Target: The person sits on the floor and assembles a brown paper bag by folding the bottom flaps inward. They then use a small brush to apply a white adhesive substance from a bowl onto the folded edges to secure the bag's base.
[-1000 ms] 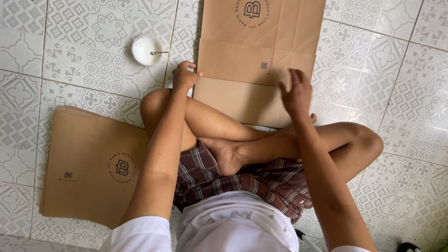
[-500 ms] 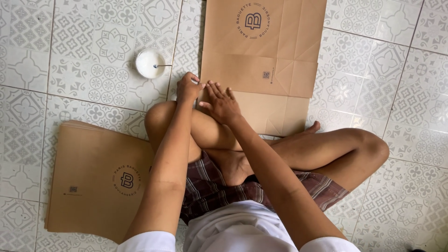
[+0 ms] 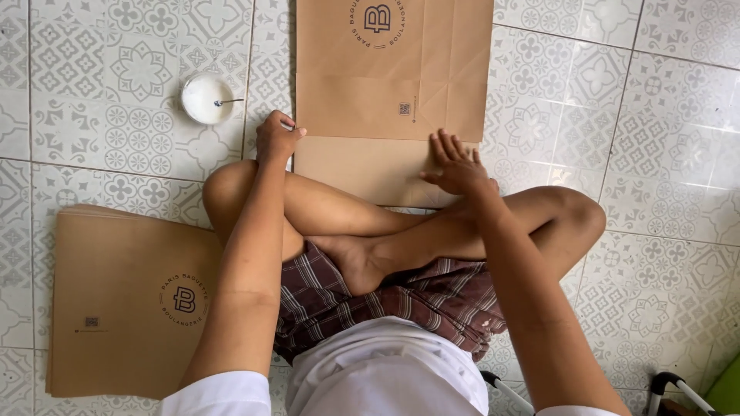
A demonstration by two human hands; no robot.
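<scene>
A flat brown paper bag (image 3: 389,85) with a round dark emblem lies on the tiled floor (image 3: 100,146) before you. Your left hand (image 3: 275,137) is clenched at its left edge; your right hand (image 3: 455,163) presses flat, fingers spread, on its folded flap. A stack of like bags (image 3: 127,300) lies left.

The floor (image 3: 655,115) is laid with square tiles in pale grey and off-white, each printed with an ornate pattern of flowers, scrolls and quarter-circle corners that join into medallions where four tiles meet. Thin, darker grout lines run straight between them, crossing the whole view. The tiles have a faint sheen, and even, soft daylight falls on them without hard shadows. At the near right edge, slim metal legs (image 3: 678,385) with dark ends, part of some frame or stand, rest on the tiles, and just beyond them, in the corner, shows a sliver of something green (image 3: 728,389).
</scene>
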